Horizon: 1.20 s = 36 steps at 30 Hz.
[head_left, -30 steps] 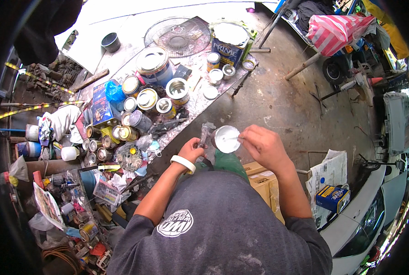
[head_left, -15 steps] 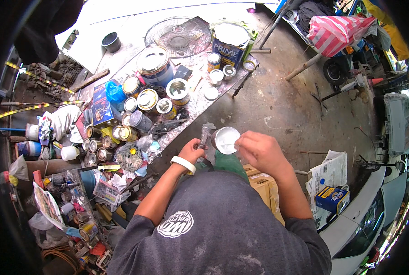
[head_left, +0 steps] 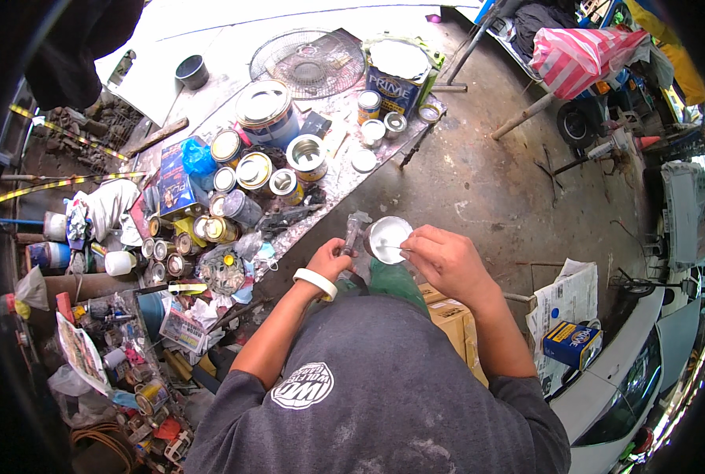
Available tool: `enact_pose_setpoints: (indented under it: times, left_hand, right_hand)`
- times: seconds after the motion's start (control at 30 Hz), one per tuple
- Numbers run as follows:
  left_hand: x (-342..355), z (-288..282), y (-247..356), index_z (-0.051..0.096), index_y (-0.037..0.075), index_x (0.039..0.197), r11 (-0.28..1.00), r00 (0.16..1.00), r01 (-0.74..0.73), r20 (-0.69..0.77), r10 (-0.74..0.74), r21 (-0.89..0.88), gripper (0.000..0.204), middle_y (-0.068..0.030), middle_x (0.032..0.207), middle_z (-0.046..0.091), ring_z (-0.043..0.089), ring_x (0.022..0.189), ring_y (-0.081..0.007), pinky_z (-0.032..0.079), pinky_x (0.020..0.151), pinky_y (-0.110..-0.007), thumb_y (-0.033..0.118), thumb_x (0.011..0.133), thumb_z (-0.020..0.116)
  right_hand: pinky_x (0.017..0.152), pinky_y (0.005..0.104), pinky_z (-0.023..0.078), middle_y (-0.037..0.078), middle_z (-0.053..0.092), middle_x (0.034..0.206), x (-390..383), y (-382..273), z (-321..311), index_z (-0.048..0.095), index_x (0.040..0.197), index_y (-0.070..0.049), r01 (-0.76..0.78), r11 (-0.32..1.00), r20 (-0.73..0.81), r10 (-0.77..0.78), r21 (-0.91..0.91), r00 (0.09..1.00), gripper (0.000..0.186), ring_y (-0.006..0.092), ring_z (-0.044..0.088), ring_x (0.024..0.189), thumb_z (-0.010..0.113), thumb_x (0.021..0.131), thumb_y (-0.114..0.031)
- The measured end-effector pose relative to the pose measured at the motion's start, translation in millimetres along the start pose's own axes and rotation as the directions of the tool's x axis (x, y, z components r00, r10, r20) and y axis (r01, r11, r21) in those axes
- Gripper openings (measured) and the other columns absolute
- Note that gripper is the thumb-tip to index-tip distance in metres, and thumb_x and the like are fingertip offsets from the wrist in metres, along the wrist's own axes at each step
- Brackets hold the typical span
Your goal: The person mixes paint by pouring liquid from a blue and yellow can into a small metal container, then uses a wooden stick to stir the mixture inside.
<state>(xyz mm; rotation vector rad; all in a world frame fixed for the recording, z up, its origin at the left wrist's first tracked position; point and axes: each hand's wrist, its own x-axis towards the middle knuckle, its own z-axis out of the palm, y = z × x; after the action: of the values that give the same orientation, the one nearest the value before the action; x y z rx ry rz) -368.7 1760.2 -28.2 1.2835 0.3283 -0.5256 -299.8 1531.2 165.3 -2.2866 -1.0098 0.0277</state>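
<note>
My left hand (head_left: 333, 259) is closed round the grip of a spray gun (head_left: 356, 227), with a white band on the wrist above it. Joined to the gun on its right side is a round paint cup (head_left: 378, 229), its mouth facing up and white paint visible inside. From the right, my right hand (head_left: 446, 257) pinches a thin stirring stick (head_left: 392, 246) whose far end dips into the paint. How deep the stick reaches cannot be seen. Both hands are in front of my body, off the near side of the paint-spattered table (head_left: 338, 180).
Several opened paint cans (head_left: 254, 170) crowd the table beside a fan guard (head_left: 307, 63) and a large square tin (head_left: 392, 87). Cardboard boxes (head_left: 451, 320) stand under my right forearm. A white car (head_left: 617, 371) and a blue tin (head_left: 573, 344) are at the lower right.
My right hand has shifted slightly with the stick, which now shows more clearly across the cup. The cup has tilted a little; my left hand keeps its hold on the spray gun.
</note>
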Motion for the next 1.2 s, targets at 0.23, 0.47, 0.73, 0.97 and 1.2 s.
enact_pose_setpoints:
  times: [0.23,0.47,0.73,0.97,1.2]
  left_hand:
    - [0.9,-0.3,1.7,0.055,-0.003,0.108,1.0,1.0,-0.003,0.016,0.003,0.001,0.032,-0.0116,0.101,0.065,0.066,0.082,-0.0191,0.051,0.079,-0.03,0.006,0.078,0.056]
    - [2.3,2.2,1.4,0.054,0.0,0.106,1.0,1.0,0.006,0.011,-0.006,-0.016,0.029,-0.0101,0.103,0.067,0.066,0.082,-0.0177,0.051,0.077,-0.03,0.003,0.077,0.056]
    - [0.7,5.0,5.9,0.055,0.0,0.106,1.0,1.0,0.024,0.003,-0.024,0.018,0.029,-0.0093,0.102,0.066,0.065,0.08,-0.0172,0.051,0.077,-0.029,0.003,0.077,0.056]
    - [2.3,7.1,1.7,0.056,-0.001,0.104,1.0,1.0,0.01,-0.005,-0.01,0.027,0.028,-0.0096,0.099,0.066,0.065,0.081,-0.0169,0.051,0.077,-0.029,0.004,0.077,0.056]
    - [1.2,9.4,1.7,0.057,-0.002,0.104,0.998,1.0,0.018,0.013,-0.019,0.064,0.029,-0.0097,0.098,0.066,0.065,0.081,-0.017,0.05,0.076,-0.028,0.004,0.075,0.058]
  right_hand:
    - [0.065,0.0357,0.052,0.01,0.066,0.09,-0.2,1.4,-1.0,0.067,0.093,-0.004,0.013,1.0,-0.026,-0.013,0.01,1.0,0.013,0.0278,0.066,0.076,0.07,0.08,-0.005]
    - [0.065,0.0362,0.052,0.01,0.065,0.088,2.7,-1.3,-1.8,0.065,0.091,-0.003,-0.021,0.999,-0.07,0.019,-0.036,0.997,0.012,0.0282,0.065,0.076,0.07,0.08,-0.004]
    - [0.065,0.036,0.052,0.011,0.064,0.087,0.5,4.2,-3.4,0.066,0.093,-0.003,-0.038,0.999,-0.054,0.037,-0.011,0.998,0.013,0.0293,0.065,0.076,0.07,0.08,-0.004]
    - [0.066,0.0357,0.052,0.011,0.064,0.088,-1.1,10.6,-8.5,0.066,0.093,-0.003,-0.094,0.995,-0.098,0.092,-0.02,0.991,0.013,0.0295,0.065,0.075,0.069,0.081,-0.005]
    - [0.067,0.036,0.052,0.009,0.064,0.088,-9.7,9.0,-11.8,0.065,0.093,-0.004,-0.096,0.995,-0.017,0.096,-0.005,0.995,0.013,0.0283,0.065,0.079,0.07,0.08,-0.005]
